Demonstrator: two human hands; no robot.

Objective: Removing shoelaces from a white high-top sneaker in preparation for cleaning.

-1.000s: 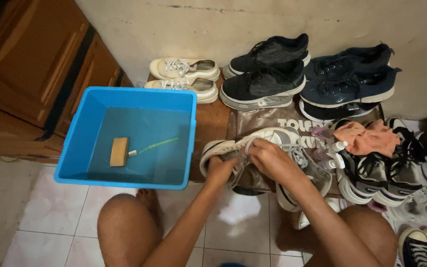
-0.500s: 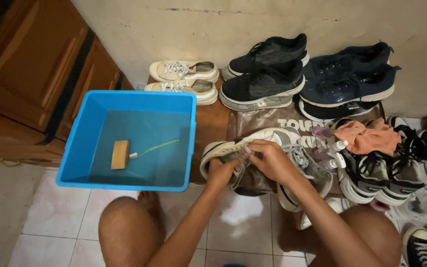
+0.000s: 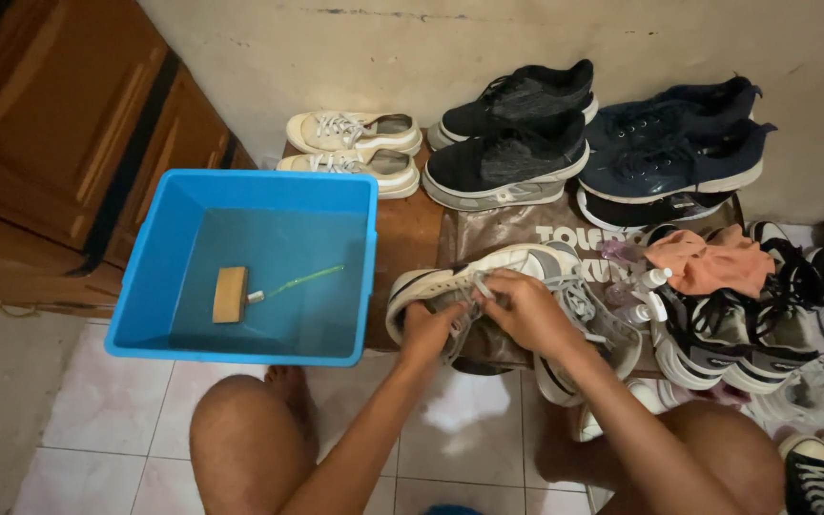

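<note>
A white sneaker [image 3: 517,286] is held on its side, low in the middle, on a brown bag [image 3: 526,229] with pale letters. The left hand [image 3: 428,329] is closed around its sole edge, and the right hand [image 3: 525,310] is pinched on its laces. A blue tub [image 3: 145,277] of water is seen just to the left, with a sponge [image 3: 230,294] inside. More shoes are lined up along the pale wall [image 3: 431,48]. White floor tiles [image 3: 97,420] are seen below.

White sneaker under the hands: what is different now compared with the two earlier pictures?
Very little. Both hands stay on the white sneaker; the right hand shifted slightly along the laces, while the left hand keeps holding the side. The blue tub, the sponge inside it and the rows of shoes did not move.
</note>
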